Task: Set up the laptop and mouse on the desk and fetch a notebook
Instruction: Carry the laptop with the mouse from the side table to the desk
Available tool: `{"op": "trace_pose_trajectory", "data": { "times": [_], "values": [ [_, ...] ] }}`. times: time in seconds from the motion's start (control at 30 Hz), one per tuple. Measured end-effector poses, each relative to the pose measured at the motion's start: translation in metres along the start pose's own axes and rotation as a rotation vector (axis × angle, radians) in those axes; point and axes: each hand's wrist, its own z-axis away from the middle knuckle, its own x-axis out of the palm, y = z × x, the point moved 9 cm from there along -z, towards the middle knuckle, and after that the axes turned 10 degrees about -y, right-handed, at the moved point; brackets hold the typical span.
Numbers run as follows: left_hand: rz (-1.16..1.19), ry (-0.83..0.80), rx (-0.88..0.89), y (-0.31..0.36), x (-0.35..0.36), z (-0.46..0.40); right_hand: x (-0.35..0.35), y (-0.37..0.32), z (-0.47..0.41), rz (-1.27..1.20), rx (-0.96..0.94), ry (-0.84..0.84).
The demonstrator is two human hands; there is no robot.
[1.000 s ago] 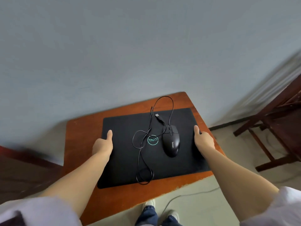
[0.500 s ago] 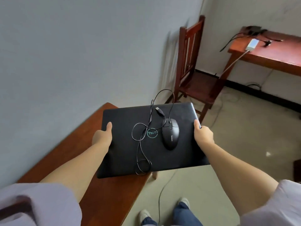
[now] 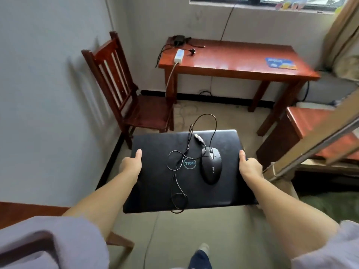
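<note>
A closed black laptop is held flat in the air over the floor. My left hand grips its left edge and my right hand grips its right edge. A black wired mouse lies on the lid, right of the round logo. Its thin cable loops over the lid and past the far edge, with the USB plug loose on top. A red-brown desk stands ahead under the window. No notebook can be made out.
A wooden chair stands at the left wall, between me and the desk. On the desk lie a white power strip with black cables and a blue mat. A bed frame and low wooden surface crowd the right.
I have lifted the laptop, with the mouse on it, off the small table and turned right. The desk, chair and window now fill the view; the small table is behind at lower left.
</note>
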Motion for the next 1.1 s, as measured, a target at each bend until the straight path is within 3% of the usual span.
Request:
{"op": "trace_pose_trajectory", "data": {
  "times": [0.23,0.47,1.1],
  "values": [
    [-0.074,-0.047,0.006,0.080,0.126,-0.012,-0.082,0.033,-0.096,-0.030,0.076,0.058],
    [-0.114,-0.055,0.080,0.174,0.205,-0.061,-0.115,0.024,-0.190,-0.064,0.141,0.076],
    [-0.172,-0.129,0.126,0.522,0.407,-0.305,-0.201,-0.158,-0.560,-0.079,0.190,0.129]
  ]
}}
